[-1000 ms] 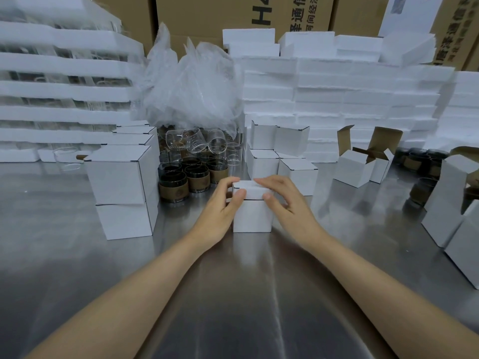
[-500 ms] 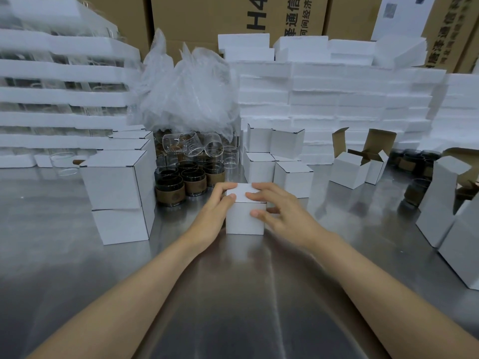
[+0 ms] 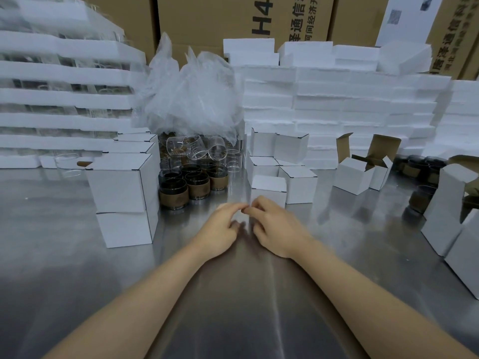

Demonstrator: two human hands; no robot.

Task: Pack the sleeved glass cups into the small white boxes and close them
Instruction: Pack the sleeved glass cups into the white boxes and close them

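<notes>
The closed small white box (image 3: 268,189) sits mid-frame on the counter (image 3: 77,281), just above the left hand (image 3: 223,229) and right hand (image 3: 276,229), both loosely curled and empty.

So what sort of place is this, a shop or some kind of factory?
Most likely a packing station in a warehouse or small factory: a steel worktable, a cluster of sleeved glass cups beside small white boxes, and foam slabs stacked in front of big brown shipping cartons.
</notes>
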